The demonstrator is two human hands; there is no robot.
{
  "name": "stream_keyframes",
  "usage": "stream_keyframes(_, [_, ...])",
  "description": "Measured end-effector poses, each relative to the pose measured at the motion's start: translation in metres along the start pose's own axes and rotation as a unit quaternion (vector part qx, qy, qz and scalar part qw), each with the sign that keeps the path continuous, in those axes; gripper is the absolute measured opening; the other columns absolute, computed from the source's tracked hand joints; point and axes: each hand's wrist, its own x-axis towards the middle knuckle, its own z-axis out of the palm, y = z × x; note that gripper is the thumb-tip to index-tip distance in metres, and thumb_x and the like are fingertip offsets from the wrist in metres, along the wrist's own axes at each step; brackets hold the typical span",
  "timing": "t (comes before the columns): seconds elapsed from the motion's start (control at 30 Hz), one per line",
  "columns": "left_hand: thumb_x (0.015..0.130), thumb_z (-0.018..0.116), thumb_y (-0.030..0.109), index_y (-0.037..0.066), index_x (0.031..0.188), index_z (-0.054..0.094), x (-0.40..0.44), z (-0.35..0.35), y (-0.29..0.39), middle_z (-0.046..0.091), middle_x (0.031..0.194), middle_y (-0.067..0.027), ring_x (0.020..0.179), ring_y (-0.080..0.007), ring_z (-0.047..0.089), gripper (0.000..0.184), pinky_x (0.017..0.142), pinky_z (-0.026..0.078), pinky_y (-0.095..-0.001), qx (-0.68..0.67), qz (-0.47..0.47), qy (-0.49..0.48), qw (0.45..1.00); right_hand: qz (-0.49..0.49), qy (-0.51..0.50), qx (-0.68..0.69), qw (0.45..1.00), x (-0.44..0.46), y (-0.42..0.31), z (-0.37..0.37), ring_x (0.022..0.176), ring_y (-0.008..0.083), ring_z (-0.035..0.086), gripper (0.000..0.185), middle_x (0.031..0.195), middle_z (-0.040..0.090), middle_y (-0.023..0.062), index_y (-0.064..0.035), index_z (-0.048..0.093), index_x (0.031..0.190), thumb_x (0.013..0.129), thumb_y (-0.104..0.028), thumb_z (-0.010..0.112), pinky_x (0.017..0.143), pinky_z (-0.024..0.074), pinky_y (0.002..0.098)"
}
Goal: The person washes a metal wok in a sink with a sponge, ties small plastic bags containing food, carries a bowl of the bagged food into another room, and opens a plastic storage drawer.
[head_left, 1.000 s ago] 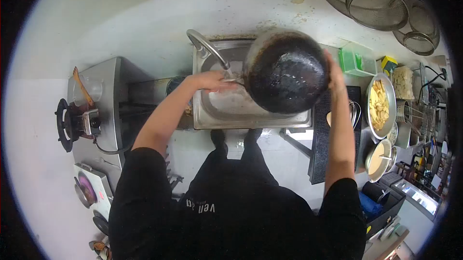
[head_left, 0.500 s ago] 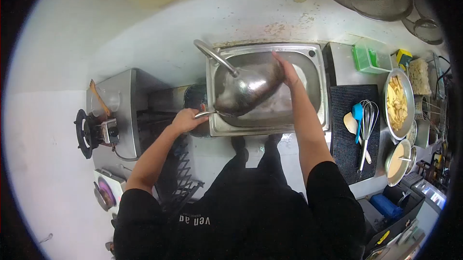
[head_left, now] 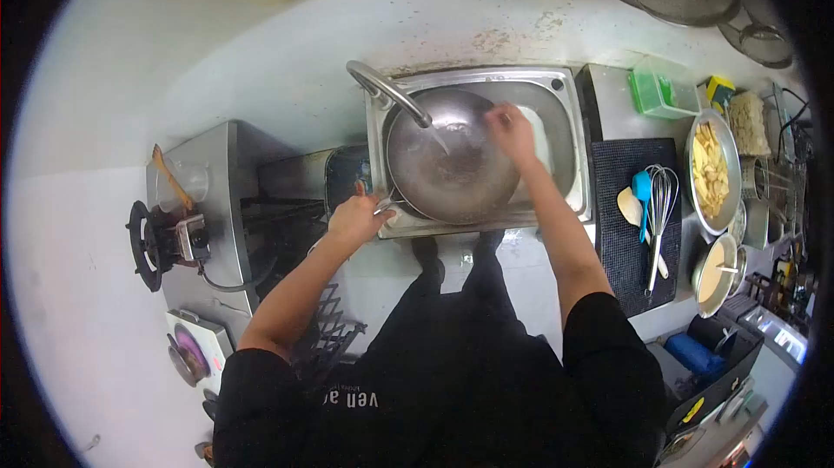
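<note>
A round dark metal wok [head_left: 452,177] lies in the steel sink [head_left: 563,164], its hollow side facing up. Water runs into it from the curved tap [head_left: 395,95]. My left hand [head_left: 356,220] is closed around the wok's handle [head_left: 387,202] at the sink's left front edge. Over the wok's right side is my right hand [head_left: 512,134], its fingers curled together near the rim. Whether those fingers pinch anything is hidden.
Right of the sink, a black mat [head_left: 617,234] carries a whisk [head_left: 662,207], a blue spoon [head_left: 642,194] and a cream spatula [head_left: 632,207]. Beyond stand a bowl of cut pieces [head_left: 711,177] and a green tub [head_left: 665,90]. A gas burner [head_left: 148,247] is at left.
The wok has turned from tilted, with its outside toward me, to lying with its hollow up under the water. My right hand has shifted from its far edge to over its right side.
</note>
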Motion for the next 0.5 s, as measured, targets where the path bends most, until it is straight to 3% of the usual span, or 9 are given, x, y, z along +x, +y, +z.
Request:
stream_keyframes(0.03, [0.08, 0.061, 0.046, 0.001, 0.088, 0.061, -0.002, -0.003, 0.004, 0.063, 0.078, -0.0215, 0.078, -0.0381, 0.062, 0.045, 0.068, 0.049, -0.047, 0.022, -0.006, 0.006, 1.0, 0.007, 0.002, -0.001, 1.0, 0.002, -0.019, 0.007, 0.097, 0.0274, 0.06, 0.019, 0.098, 0.065, 0.0088, -0.0054, 0.064, 0.091, 0.087, -0.023, 0.058, 0.088, 0.0457, 0.0378])
stream_keyframes(0.1, [0.08, 0.06, 0.045, 0.002, 0.09, 0.06, -0.003, -0.008, 0.007, 0.063, 0.078, -0.0211, 0.078, -0.0381, 0.062, 0.044, 0.068, 0.049, -0.047, 0.039, -0.004, 0.012, 0.999, -0.437, -0.018, -0.108, 0.893, 0.023, -0.05, 0.01, 0.086, 0.0334, 0.061, 0.024, 0.091, 0.064, 0.0142, -0.0044, 0.064, 0.09, 0.088, -0.027, 0.056, 0.078, 0.0488, 0.0411])
stream_keyframes(0.13, [0.081, 0.06, 0.044, 0.002, 0.092, 0.06, -0.003, -0.01, 0.009, 0.064, 0.078, -0.0207, 0.078, -0.0381, 0.062, 0.044, 0.068, 0.049, -0.0471, 0.054, -0.004, 0.025, 0.998, -0.433, -0.018, -0.107, 0.895, 0.028, -0.037, 0.017, 0.086, 0.0334, 0.061, 0.024, 0.091, 0.064, 0.0142, -0.0044, 0.064, 0.09, 0.088, -0.027, 0.056, 0.078, 0.0488, 0.0411])
stream_keyframes(0.2, [0.081, 0.06, 0.043, 0.002, 0.093, 0.06, -0.007, -0.018, 0.015, 0.064, 0.079, -0.0206, 0.078, -0.0379, 0.062, 0.042, 0.068, 0.049, -0.0469, 0.062, -0.015, 0.019, 0.998, -0.136, -0.056, -0.134, 0.98, 0.031, -0.007, 0.038, 0.078, 0.0343, 0.061, 0.034, 0.091, 0.063, 0.0165, -0.0021, 0.065, 0.088, 0.091, -0.032, 0.049, 0.07, 0.0492, 0.0435])
stream_keyframes(0.33, [0.08, 0.061, 0.04, 0.004, 0.094, 0.059, -0.002, -0.021, 0.02, 0.064, 0.08, -0.0204, 0.08, -0.037, 0.063, 0.039, 0.069, 0.05, -0.0462, 0.056, -0.027, 0.023, 0.998, 0.178, 0.003, -0.148, 0.973, -0.067, 0.036, 0.102, 0.057, 0.0342, 0.061, 0.038, 0.063, 0.061, 0.0188, 0.0002, 0.065, 0.085, 0.09, -0.034, 0.048, 0.057, 0.0517, 0.0425])
stream_keyframes(0.37, [0.08, 0.061, 0.04, 0.004, 0.094, 0.059, 0.001, -0.02, 0.024, 0.064, 0.08, -0.0204, 0.08, -0.037, 0.063, 0.039, 0.069, 0.05, -0.0462, 0.056, -0.022, 0.02, 0.998, 0.379, 0.048, 0.171, 0.908, -0.078, 0.025, 0.127, 0.059, 0.0319, 0.062, 0.037, 0.066, 0.062, 0.0172, 0.0016, 0.065, 0.086, 0.09, -0.031, 0.048, 0.058, 0.0529, 0.0412])
stream_keyframes(0.4, [0.081, 0.061, 0.038, 0.001, 0.093, 0.059, 0.004, -0.019, 0.027, 0.064, 0.082, -0.0206, 0.079, -0.0363, 0.063, 0.039, 0.069, 0.051, -0.0453, 0.075, -0.013, 0.019, 0.997, 0.522, 0.09, 0.465, 0.709, -0.086, 0.004, 0.152, 0.061, 0.0297, 0.062, 0.035, 0.069, 0.063, 0.0156, 0.0029, 0.064, 0.086, 0.09, -0.028, 0.048, 0.06, 0.0541, 0.0399])
stream_keyframes(0.47, [0.082, 0.061, 0.036, -0.002, 0.092, 0.059, 0.009, -0.021, 0.036, 0.064, 0.084, -0.0208, 0.078, -0.0356, 0.064, 0.039, 0.069, 0.051, -0.0443, 0.095, 0.004, 0.014, 0.995, 0.405, 0.007, 0.687, 0.604, -0.077, -0.018, 0.184, 0.079, 0.0235, 0.063, 0.033, 0.089, 0.061, 0.015, 0.0034, 0.056, 0.102, 0.092, -0.025, 0.044, 0.073, 0.0527, 0.0359])
stream_keyframes(0.5, [0.082, 0.061, 0.035, -0.001, 0.093, 0.059, 0.011, -0.023, 0.04, 0.064, 0.085, -0.0208, 0.08, -0.0354, 0.064, 0.037, 0.071, 0.051, -0.0444, 0.09, -0.004, 0.003, 0.996, 0.374, -0.023, 0.624, 0.685, -0.065, -0.059, 0.17, 0.088, 0.0246, 0.061, 0.041, 0.098, 0.06, 0.0164, 0.0041, 0.054, 0.108, 0.094, -0.032, 0.04, 0.082, 0.0486, 0.0342])
